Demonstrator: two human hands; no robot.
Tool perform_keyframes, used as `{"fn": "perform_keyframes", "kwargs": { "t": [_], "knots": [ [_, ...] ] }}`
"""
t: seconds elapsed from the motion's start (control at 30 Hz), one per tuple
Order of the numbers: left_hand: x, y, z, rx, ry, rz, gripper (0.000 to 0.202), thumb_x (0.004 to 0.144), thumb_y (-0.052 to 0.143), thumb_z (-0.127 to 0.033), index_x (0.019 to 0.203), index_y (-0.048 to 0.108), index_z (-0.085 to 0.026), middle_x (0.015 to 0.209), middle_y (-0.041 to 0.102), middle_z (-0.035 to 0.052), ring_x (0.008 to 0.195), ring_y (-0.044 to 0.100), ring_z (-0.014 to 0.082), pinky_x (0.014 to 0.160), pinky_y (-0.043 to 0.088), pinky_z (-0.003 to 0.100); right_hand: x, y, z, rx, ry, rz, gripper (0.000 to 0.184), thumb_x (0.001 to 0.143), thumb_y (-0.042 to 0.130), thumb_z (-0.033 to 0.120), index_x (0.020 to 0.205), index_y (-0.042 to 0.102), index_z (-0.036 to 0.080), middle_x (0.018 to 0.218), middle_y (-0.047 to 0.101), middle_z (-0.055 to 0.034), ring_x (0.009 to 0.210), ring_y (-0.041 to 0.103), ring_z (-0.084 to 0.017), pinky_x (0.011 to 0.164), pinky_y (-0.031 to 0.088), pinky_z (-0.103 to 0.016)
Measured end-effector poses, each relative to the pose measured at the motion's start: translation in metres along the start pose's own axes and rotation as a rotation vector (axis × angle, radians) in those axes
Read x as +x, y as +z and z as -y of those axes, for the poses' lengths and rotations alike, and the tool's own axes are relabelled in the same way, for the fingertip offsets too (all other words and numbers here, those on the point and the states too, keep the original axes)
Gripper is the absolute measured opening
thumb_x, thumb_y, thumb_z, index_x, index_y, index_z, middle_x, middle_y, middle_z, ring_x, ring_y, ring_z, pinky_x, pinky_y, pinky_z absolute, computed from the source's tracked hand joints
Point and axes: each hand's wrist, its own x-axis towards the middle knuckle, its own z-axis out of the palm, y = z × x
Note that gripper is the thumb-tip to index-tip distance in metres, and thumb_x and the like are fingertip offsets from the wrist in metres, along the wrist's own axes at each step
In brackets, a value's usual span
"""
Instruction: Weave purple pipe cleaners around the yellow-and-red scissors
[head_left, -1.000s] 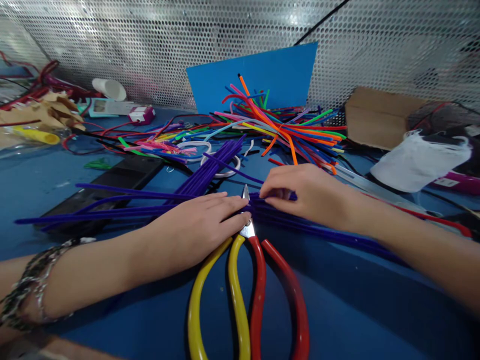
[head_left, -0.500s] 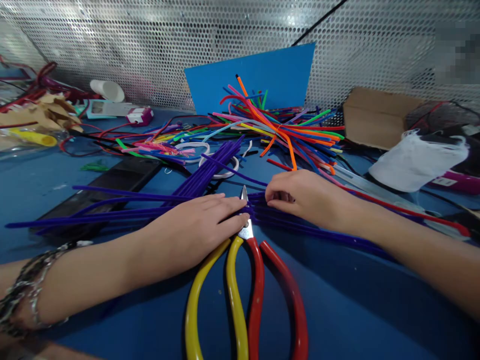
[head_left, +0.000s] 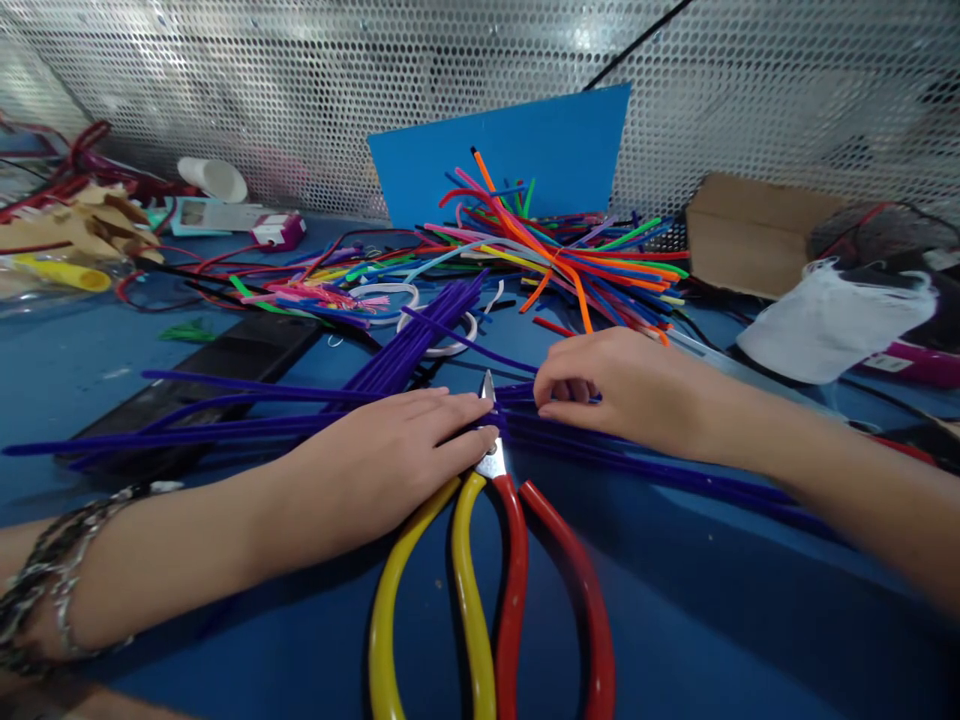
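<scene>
Purple pipe cleaners (head_left: 247, 428) run sideways across the table, under my left hand (head_left: 397, 450) and on towards the right. That palm faces down, with thumb and forefinger closed over the strands beside the scissor blades. My right hand (head_left: 607, 390) is curled, its fingertips pinched at the purple strands; its exact grip is partly hidden. Between the hands lie large scissors (head_left: 491, 460) with one yellow and one red handle, blades pointing away from me and partly covered. A thicker purple pipe cleaner bundle (head_left: 412, 345) slants away behind my left hand.
A multicoloured pipe cleaner pile (head_left: 555, 260) lies before a blue board (head_left: 502, 150). A black flat object (head_left: 247, 370) is at left. White rings (head_left: 450, 345), a cardboard box (head_left: 750, 235) and white fibrous material (head_left: 832, 325) lie farther back. Perforated metal (head_left: 315, 90) stands behind.
My right hand has shifted slightly up and right. The purple strand ends at far left have moved slightly left. A long red strand by my right forearm has mostly gone from sight.
</scene>
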Motion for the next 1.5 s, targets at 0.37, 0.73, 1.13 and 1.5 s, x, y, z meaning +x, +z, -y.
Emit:
{"fn": "perform_keyframes", "kwargs": {
  "t": [0.37, 0.73, 1.13, 1.5],
  "knots": [
    [0.0, 0.002, 0.001, -0.017, -0.002, -0.011, 0.039, 0.092, 0.025, -0.008, 0.105, 0.061, -0.014, 0.111, 0.062, 0.0128, 0.099, 0.06, 0.0206, 0.084, 0.048, 0.033, 0.002, 0.013, 0.001, -0.052, 0.022, -0.014, 0.015, 0.079, 0.051, 0.016, 0.078, 0.066, 0.016, 0.075, 0.062, -0.0044, 0.066, 0.053, -0.014, 0.06, 0.037, -0.024],
    [0.0, 0.0, 0.0, 0.011, -0.015, 0.004, 0.04, 0.092, 0.025, -0.009, 0.106, 0.061, -0.015, 0.11, 0.063, 0.012, 0.097, 0.061, 0.0194, 0.083, 0.049, 0.032, -0.003, -0.001, 0.013, 0.053, 0.027, 0.047, 0.011, 0.075, 0.055, 0.017, 0.073, 0.065, 0.018, 0.071, 0.065, -0.0006, 0.061, 0.055, -0.011, 0.055, 0.036, -0.021],
    [-0.002, 0.003, 0.001, -0.008, -0.018, -0.021, 0.039, 0.093, 0.023, -0.012, 0.106, 0.06, -0.015, 0.111, 0.062, 0.0119, 0.098, 0.06, 0.0204, 0.082, 0.049, 0.033, 0.001, 0.007, 0.018, -0.013, 0.114, 0.113, 0.013, 0.079, 0.052, 0.015, 0.077, 0.065, 0.017, 0.08, 0.066, -0.0031, 0.071, 0.057, -0.015, 0.064, 0.039, -0.026],
    [-0.002, 0.001, 0.001, -0.002, -0.02, 0.001, 0.042, 0.093, 0.021, -0.009, 0.108, 0.06, -0.017, 0.112, 0.062, 0.0097, 0.099, 0.06, 0.0182, 0.083, 0.048, 0.03, -0.006, -0.004, 0.02, -0.028, 0.087, 0.109, 0.006, 0.074, 0.06, 0.019, 0.07, 0.064, 0.02, 0.069, 0.064, 0.001, 0.059, 0.056, -0.012, 0.054, 0.036, -0.023]
  ]
}}
